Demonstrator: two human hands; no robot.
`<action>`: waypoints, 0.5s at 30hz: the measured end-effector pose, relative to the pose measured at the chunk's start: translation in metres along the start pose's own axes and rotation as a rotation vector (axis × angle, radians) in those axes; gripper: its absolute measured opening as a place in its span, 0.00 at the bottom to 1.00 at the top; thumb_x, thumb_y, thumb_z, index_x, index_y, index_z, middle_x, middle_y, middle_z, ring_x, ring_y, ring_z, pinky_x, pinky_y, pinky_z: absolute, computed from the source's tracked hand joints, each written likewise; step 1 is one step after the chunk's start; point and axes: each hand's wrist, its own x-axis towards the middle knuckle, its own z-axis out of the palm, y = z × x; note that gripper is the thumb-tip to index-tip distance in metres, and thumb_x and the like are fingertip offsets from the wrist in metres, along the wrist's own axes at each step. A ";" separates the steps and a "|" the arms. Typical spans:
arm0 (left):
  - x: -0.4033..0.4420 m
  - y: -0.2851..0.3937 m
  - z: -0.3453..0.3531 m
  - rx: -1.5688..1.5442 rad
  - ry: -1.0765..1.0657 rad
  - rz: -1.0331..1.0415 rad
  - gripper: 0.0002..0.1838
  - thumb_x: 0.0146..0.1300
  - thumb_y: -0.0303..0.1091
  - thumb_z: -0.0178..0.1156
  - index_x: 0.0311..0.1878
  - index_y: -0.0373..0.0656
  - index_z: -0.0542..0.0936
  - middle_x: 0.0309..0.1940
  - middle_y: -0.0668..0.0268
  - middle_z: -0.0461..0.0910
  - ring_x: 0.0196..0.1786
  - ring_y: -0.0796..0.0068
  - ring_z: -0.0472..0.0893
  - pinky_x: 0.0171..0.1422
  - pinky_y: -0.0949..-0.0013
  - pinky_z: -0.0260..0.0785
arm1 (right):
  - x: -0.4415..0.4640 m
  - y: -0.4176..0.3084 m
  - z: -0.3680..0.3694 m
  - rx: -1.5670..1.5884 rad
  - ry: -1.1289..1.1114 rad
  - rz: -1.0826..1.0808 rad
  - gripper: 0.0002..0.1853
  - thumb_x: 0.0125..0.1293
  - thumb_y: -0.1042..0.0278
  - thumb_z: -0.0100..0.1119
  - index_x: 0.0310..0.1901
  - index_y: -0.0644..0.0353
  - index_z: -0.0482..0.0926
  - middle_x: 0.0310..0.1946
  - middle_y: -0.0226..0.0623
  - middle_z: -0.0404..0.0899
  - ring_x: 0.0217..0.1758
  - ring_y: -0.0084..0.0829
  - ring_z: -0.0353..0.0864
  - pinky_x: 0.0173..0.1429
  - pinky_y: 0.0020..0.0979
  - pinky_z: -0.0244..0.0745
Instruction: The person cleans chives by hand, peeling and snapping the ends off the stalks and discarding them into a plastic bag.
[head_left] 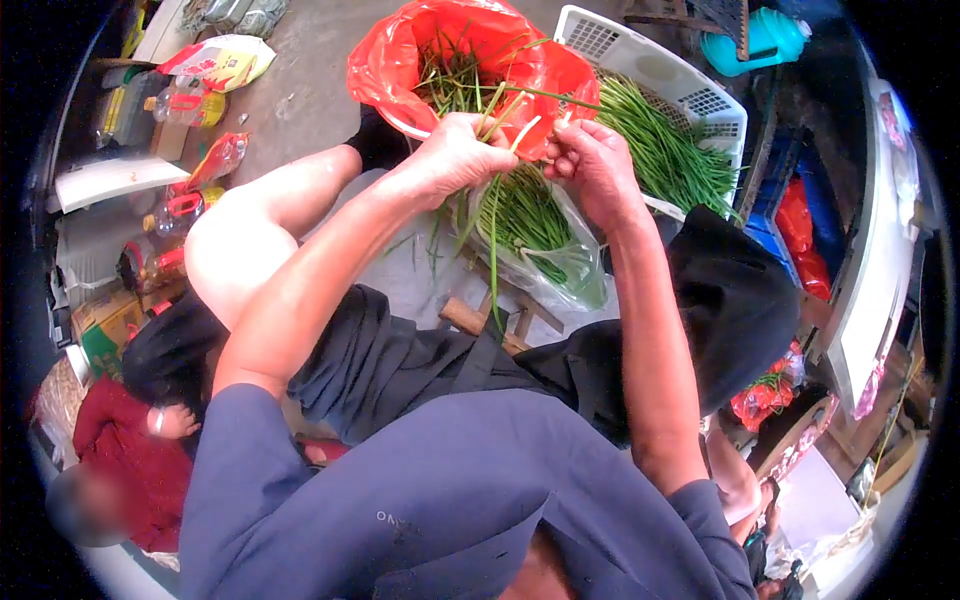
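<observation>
My left hand [465,155] is closed round a few long green stalks [494,225] with pale ends, in front of the red plastic bag [385,65]. Close to its right, my right hand [592,165] has its fingers pinched together near the pale stalk ends; what lies between them is too small to name. Loose green stalks and scraps lie inside the red bag. Below my hands, a clear plastic bag [585,275] holds a bundle of green stalks [530,215]. More long stalks [665,145] fill a white basket [725,110] at the right.
Oil bottles [190,107] and packets stand at the left. A teal jug [755,42] is at the upper right, above a blue crate [768,232]. A wooden piece [480,322] lies between my legs. Another person in a red top [130,440] is at the lower left.
</observation>
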 end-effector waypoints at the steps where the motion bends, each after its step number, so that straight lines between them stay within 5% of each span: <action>1: 0.001 0.000 0.000 -0.038 -0.013 -0.004 0.07 0.51 0.31 0.66 0.29 0.44 0.77 0.20 0.77 0.72 0.19 0.88 0.66 0.22 0.81 0.54 | 0.002 0.002 0.001 0.021 0.030 -0.031 0.08 0.63 0.66 0.57 0.33 0.63 0.78 0.23 0.30 0.76 0.20 0.19 0.71 0.28 0.22 0.73; 9: -0.003 0.006 -0.004 -0.162 -0.027 -0.051 0.08 0.53 0.33 0.68 0.33 0.44 0.79 0.20 0.77 0.74 0.19 0.88 0.66 0.22 0.81 0.54 | 0.030 -0.012 0.022 -0.207 0.050 -0.214 0.17 0.65 0.64 0.59 0.51 0.65 0.75 0.33 0.31 0.80 0.25 0.17 0.74 0.33 0.22 0.74; 12: -0.004 0.008 -0.011 -0.156 0.026 -0.032 0.08 0.53 0.34 0.68 0.34 0.44 0.79 0.20 0.76 0.74 0.19 0.88 0.67 0.22 0.81 0.54 | 0.041 -0.017 0.034 -0.218 0.138 -0.339 0.18 0.66 0.60 0.59 0.50 0.64 0.76 0.33 0.30 0.80 0.25 0.17 0.75 0.31 0.21 0.73; 13: -0.003 0.008 -0.013 -0.154 0.045 -0.017 0.08 0.54 0.34 0.68 0.34 0.44 0.79 0.20 0.76 0.74 0.19 0.88 0.67 0.22 0.80 0.55 | 0.045 -0.015 0.033 -0.189 0.175 -0.342 0.18 0.63 0.56 0.62 0.43 0.65 0.79 0.31 0.34 0.81 0.27 0.23 0.78 0.31 0.25 0.75; 15: -0.003 0.009 -0.015 -0.172 0.054 -0.003 0.09 0.54 0.34 0.68 0.34 0.44 0.79 0.20 0.76 0.74 0.19 0.88 0.67 0.22 0.80 0.55 | 0.042 -0.013 0.030 -0.209 0.147 -0.214 0.19 0.63 0.54 0.62 0.42 0.65 0.79 0.29 0.33 0.81 0.26 0.23 0.78 0.30 0.25 0.74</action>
